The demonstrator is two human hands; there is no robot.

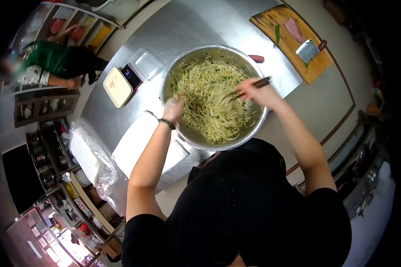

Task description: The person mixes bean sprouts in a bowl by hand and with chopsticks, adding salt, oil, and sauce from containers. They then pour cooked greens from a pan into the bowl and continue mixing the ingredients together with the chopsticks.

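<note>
A large steel bowl (259, 123) stands at the table's edge in front of me, filled with pale shredded strands that look like bean sprouts or noodles (209, 89), flecked with green. My right hand (252, 90) grips dark chopsticks (262, 82) over the bowl's right side, and their lower ends reach into a blurred clump of strands. In a clear plastic glove, my left hand (174, 109) is at the bowl's inner left side, against the strands. Its fingers are blurred and partly hidden, so their grip cannot be made out.
A wooden board (314, 71) at the upper right bears a cleaver (307, 51), pink meat (293, 30) and green stalks (277, 34). Left of the bowl are a cream tray (117, 87), a scale (130, 76) and a clear container (145, 65). Another person (49, 62) stands beyond the table.
</note>
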